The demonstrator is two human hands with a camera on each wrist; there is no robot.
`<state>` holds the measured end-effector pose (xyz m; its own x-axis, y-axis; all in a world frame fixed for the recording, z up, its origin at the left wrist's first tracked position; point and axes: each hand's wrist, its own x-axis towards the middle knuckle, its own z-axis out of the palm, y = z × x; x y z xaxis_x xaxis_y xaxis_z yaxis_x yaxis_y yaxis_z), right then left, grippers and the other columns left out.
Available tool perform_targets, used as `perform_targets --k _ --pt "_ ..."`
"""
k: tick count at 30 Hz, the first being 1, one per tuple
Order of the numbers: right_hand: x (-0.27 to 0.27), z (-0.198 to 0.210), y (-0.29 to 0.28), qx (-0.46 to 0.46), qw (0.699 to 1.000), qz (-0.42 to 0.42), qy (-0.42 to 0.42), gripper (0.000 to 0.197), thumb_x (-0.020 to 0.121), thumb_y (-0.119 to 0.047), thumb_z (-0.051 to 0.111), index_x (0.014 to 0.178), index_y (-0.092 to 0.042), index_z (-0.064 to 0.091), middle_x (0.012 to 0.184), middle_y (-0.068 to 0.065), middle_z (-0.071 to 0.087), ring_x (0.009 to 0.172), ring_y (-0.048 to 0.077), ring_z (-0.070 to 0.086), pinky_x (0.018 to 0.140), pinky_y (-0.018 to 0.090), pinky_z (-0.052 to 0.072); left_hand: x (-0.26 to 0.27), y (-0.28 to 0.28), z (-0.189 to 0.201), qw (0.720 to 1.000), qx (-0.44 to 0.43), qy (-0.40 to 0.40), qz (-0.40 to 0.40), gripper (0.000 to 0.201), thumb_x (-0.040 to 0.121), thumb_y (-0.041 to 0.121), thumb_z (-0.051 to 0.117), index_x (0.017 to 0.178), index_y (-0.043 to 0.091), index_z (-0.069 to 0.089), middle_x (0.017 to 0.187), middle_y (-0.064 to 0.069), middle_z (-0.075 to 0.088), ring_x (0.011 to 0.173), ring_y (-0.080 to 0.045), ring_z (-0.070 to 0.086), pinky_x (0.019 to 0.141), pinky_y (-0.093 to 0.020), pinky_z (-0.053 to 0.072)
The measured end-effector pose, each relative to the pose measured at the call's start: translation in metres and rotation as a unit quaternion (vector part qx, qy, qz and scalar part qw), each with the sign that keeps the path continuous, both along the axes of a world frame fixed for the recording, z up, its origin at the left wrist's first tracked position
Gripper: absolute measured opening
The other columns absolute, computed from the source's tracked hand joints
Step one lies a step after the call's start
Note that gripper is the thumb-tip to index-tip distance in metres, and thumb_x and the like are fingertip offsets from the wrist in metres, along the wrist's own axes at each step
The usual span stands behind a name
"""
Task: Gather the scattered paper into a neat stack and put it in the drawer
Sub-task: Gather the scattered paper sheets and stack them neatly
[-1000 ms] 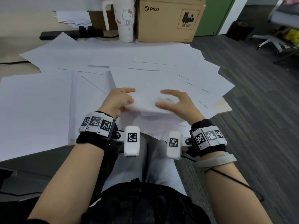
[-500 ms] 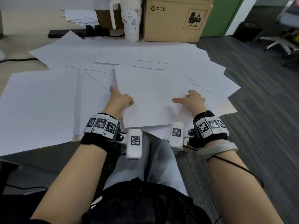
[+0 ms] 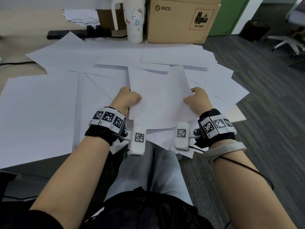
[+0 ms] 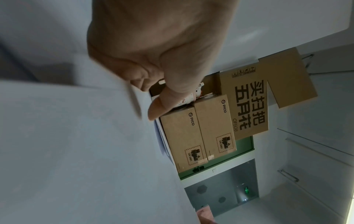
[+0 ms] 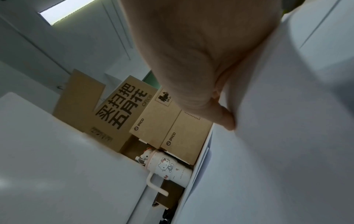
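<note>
Many white sheets of paper (image 3: 54, 103) lie scattered and overlapping across the desk. In the head view I hold a small bundle of sheets (image 3: 159, 96) raised off the pile, its long side pointing away from me. My left hand (image 3: 127, 98) grips its left edge, thumb on top. My right hand (image 3: 196, 99) grips its right edge the same way. The left wrist view shows the left thumb (image 4: 162, 104) and curled fingers by the paper edge (image 4: 76, 136). The right wrist view shows the right hand (image 5: 210, 75) pressed against the sheets (image 5: 287, 136). No drawer is in view.
A white Hello Kitty tumbler (image 3: 134, 17) and a brown PICO carton (image 3: 183, 19) stand at the desk's back edge. A black power strip (image 3: 77, 33) and a loose paper heap (image 3: 80, 16) lie back left. Grey carpet (image 3: 264, 113) and a chair base (image 3: 287, 43) are to the right.
Both hands went from pressing on flat sheets to gripping a bundle by its side edges. The bundle has lifted off the pile and turned lengthwise.
</note>
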<state>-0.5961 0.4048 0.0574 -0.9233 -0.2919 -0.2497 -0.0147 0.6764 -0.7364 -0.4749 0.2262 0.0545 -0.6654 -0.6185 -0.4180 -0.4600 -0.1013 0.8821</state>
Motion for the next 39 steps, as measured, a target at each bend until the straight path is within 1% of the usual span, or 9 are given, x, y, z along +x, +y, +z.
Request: perform_targets --k 4,6,10,14,19,23,27,29,39 --pt "-0.017 0.0 -0.009 -0.005 0.999 -0.002 -0.039 0.024 0.083 0.004 0.049 0.101 0.003 0.064 0.088 0.014 0.061 0.081 0.026 0.054 0.066 0.026 0.043 -0.017 -0.024 0.0 0.998 0.003 0.027 0.052 0.033 0.079 0.001 0.059 0.064 0.018 0.036 0.07 -0.006 0.035 0.061 -0.019 0.037 0.056 -0.022 0.034" --pt "-0.026 -0.001 -0.013 0.004 0.999 -0.008 -0.051 0.016 0.079 0.004 0.051 0.086 -0.003 0.064 0.076 0.009 0.056 0.078 0.026 0.05 0.055 0.023 0.037 -0.027 -0.037 -0.002 0.993 0.013 0.063 0.102 0.035 0.078 -0.002 0.057 0.065 0.022 0.034 0.079 -0.007 0.037 0.071 -0.019 0.039 0.059 -0.027 0.034" --pt "-0.046 -0.002 -0.024 -0.003 0.998 -0.009 -0.055 0.016 0.08 0.001 0.057 0.093 0.002 0.066 0.084 0.008 0.053 0.081 0.022 0.048 0.055 0.024 0.033 -0.049 -0.063 -0.006 0.982 0.023 0.083 0.167 0.031 0.085 -0.004 0.051 0.065 0.017 0.041 0.07 -0.005 0.042 0.061 -0.019 0.041 0.053 -0.023 0.037" --pt "-0.064 -0.005 -0.04 0.0 0.997 -0.004 -0.077 0.018 0.08 -0.002 0.058 0.065 -0.011 0.053 0.069 0.007 0.049 0.071 0.025 0.045 0.054 0.025 0.033 -0.071 -0.08 -0.009 0.959 0.088 0.113 0.243 0.023 0.086 -0.007 0.051 0.069 0.007 0.049 0.068 -0.007 0.052 0.055 -0.015 0.053 0.062 -0.024 0.051" --pt "-0.084 -0.008 -0.055 -0.04 0.993 0.004 -0.109 0.023 0.079 0.003 0.058 0.1 0.0 0.067 0.088 0.01 0.059 0.073 0.023 0.052 0.059 0.024 0.039 -0.085 -0.092 -0.013 0.909 0.21 0.188 0.305 0.006 0.09 -0.004 0.05 0.086 0.0 0.051 0.088 -0.018 0.059 0.062 -0.022 0.06 0.046 -0.02 0.051" --pt "-0.094 -0.012 -0.063 -0.063 0.989 0.006 -0.137 0.042 0.078 -0.001 0.065 0.119 -0.007 0.064 0.107 0.008 0.067 0.092 0.026 0.063 0.082 0.03 0.052 -0.093 -0.098 -0.018 0.919 0.217 0.17 0.28 0.01 0.092 0.007 0.056 0.083 0.007 0.053 0.069 -0.007 0.067 0.057 -0.015 0.064 0.037 -0.015 0.039" --pt "-0.096 -0.01 -0.056 -0.077 0.983 -0.002 -0.167 0.022 0.085 0.0 0.06 0.103 -0.009 0.068 0.046 -0.007 0.058 0.033 0.006 0.049 0.038 0.01 0.035 -0.1 -0.107 -0.022 0.941 0.2 0.132 0.241 0.015 0.093 0.02 0.061 0.083 0.011 0.054 0.066 0.0 0.068 0.045 -0.008 0.063 0.036 -0.013 0.036" --pt "-0.096 -0.01 -0.054 -0.089 0.982 -0.007 -0.164 0.023 0.087 0.001 0.058 0.105 -0.009 0.068 0.043 -0.007 0.054 0.026 0.004 0.042 0.032 0.009 0.028 -0.104 -0.111 -0.023 0.943 0.195 0.127 0.238 0.015 0.094 0.021 0.06 0.086 0.01 0.053 0.066 -0.001 0.068 0.044 -0.008 0.063 0.035 -0.013 0.036" --pt "-0.089 -0.018 -0.053 -0.115 0.98 0.012 -0.16 0.023 0.085 -0.003 0.06 0.103 -0.013 0.071 0.1 0.012 0.071 0.08 0.027 0.066 0.079 0.038 0.054 -0.091 -0.108 -0.025 0.942 0.179 0.121 0.257 0.017 0.097 0.005 0.045 0.081 0.009 0.045 0.041 -0.002 0.06 0.037 -0.008 0.059 0.035 -0.014 0.038"
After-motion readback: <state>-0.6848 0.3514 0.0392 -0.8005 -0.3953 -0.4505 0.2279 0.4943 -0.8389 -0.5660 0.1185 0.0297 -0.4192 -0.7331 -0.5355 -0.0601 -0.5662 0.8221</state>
